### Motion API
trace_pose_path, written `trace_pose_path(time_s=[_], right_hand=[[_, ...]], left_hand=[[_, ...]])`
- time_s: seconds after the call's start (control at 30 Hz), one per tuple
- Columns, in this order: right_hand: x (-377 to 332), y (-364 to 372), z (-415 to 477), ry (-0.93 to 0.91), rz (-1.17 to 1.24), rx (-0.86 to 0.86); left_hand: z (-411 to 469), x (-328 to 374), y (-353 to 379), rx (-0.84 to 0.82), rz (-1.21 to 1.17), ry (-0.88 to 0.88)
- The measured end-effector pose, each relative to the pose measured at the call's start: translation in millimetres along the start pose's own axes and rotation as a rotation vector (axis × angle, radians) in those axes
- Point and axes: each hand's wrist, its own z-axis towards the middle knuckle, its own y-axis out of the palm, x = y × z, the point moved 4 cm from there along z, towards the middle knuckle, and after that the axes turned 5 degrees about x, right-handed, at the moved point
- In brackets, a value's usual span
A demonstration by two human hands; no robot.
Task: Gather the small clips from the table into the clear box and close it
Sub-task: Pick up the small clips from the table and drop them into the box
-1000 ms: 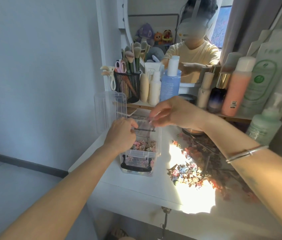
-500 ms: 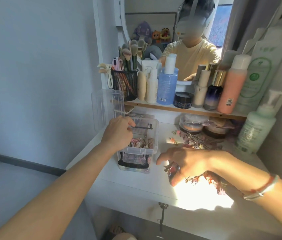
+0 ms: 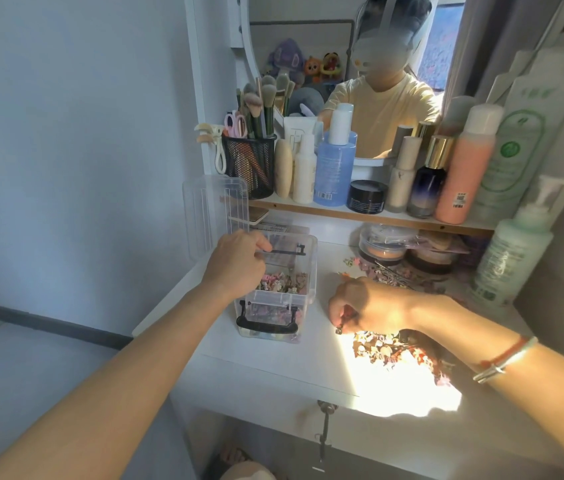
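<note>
The clear box (image 3: 310, 268) stands on the white table (image 3: 273, 358), partly filled with small colourful clips. Its clear lid (image 3: 214, 209) is swung up and back on the left. My left hand (image 3: 239, 261) grips the box's left rim near a black latch. To the right of the box, my right hand (image 3: 363, 304) pinches a small clip (image 3: 340, 328) at the left edge of a pile of clips (image 3: 387, 348) lying in a patch of sunlight. More clips (image 3: 374, 270) lie scattered farther back.
A wooden shelf (image 3: 377, 220) behind carries bottles, a black jar and a mesh cup of brushes (image 3: 249, 164), below a mirror. Round compacts (image 3: 384, 245) sit under the shelf. A green pump bottle (image 3: 512, 258) stands at the right. The table's front edge is close to me.
My right hand came away from over the box, dropped to the clip pile on the right and now pinches a clip there. My left hand stayed on the box.
</note>
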Motion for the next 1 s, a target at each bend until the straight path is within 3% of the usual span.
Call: trace_pose_path(time_s=[0.1, 0.23, 0.3, 0.43, 0.63, 0.8, 1.0], right_hand=[[5, -18, -2, 0.047, 0.030, 0.082], [-4, -78, 0, 0.016, 0.266, 0.438], [-20, -94, 8, -0.024, 0.359, 0.522], [-34, -80, 26, -0.033, 0.208, 0.318], [2, -73, -3, 0.124, 0.216, 0.349], [10, -17, -25, 0.139, 0.043, -0.115], [5, 8, -33, 0.068, -0.105, -0.118]], left_hand=[[0, -1, 0, -0.003, -0.003, 0.006], [2, 1, 3, -0.005, -0.024, 0.016], [2, 3, 4, 0.002, -0.032, 0.017], [1, 6, 4, 0.026, -0.043, 0.010], [2, 5, 5, 0.025, -0.051, -0.004], [1, 5, 4, 0.036, -0.054, -0.013], [-1, 4, 3, 0.050, -0.070, -0.017]])
